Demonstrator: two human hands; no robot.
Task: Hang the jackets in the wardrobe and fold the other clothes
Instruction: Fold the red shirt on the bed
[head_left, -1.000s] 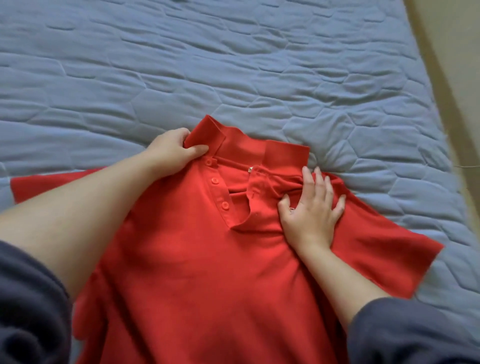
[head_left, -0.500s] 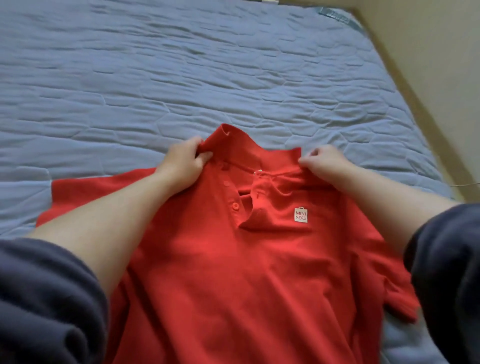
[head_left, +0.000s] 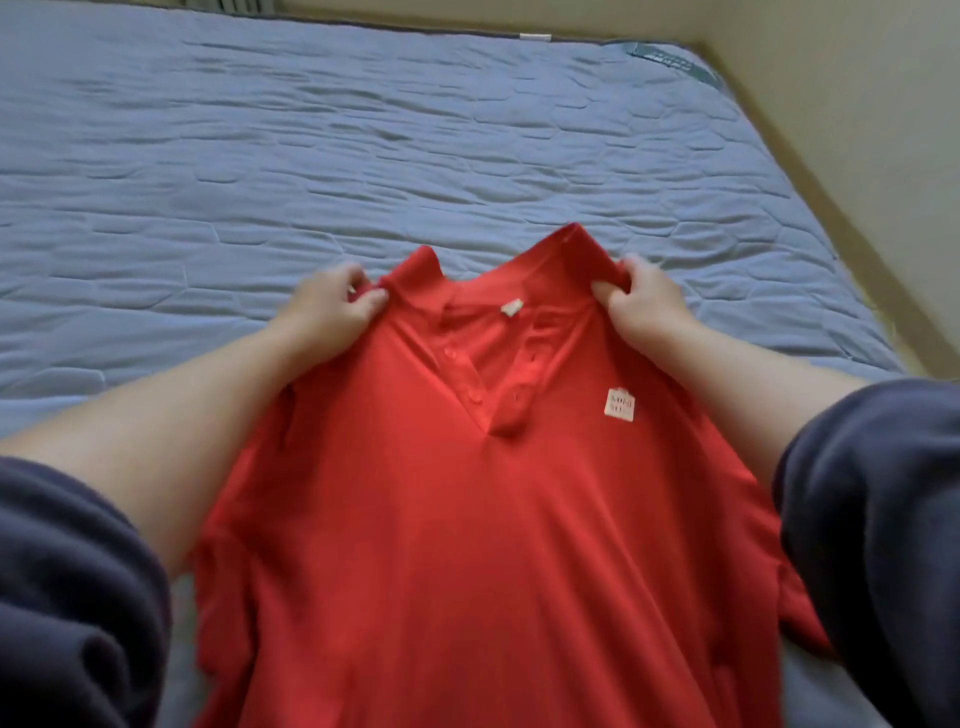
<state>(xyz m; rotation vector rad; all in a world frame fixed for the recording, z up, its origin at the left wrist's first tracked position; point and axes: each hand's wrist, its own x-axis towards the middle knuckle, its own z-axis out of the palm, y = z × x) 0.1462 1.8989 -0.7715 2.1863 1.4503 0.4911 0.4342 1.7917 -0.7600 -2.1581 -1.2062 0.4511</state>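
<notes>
In the head view, a red shirt (head_left: 467, 519) lies front side up over a grey-blue bed (head_left: 363, 156), with its collar (head_left: 566, 254) pointing away from the person. The left grip (head_left: 332, 306) pinches the shirt at the left end of the collar: the thumb and the curled fingers close on the red cloth there. The right grip (head_left: 641, 306) grasps the right end of the collar in the same way, with a bunch of cloth squeezed between thumb and fingers. So both grips are clenched on the shirt, and the shirt is stretched between them. The collar stands up between the two grips. The rest of the shirt runs from them toward the person and leaves the picture at the lower edge.

The neck opening is unbuttoned, and red buttons (head_left: 450, 353) show on its left flap. A small pale tag (head_left: 511, 307) sits inside the neck. A white label (head_left: 619, 404) is on the chest, below the right grip; its letters are too blurred to read. Whether the upper part of the shirt touches the bed, I cannot tell.

Both forearms are bare, and dark blue sleeves (head_left: 67, 597) cover the arms near the lower corners. The bed has a quilted, wrinkled cover. A pale wall (head_left: 857, 130) runs along its right side.
</notes>
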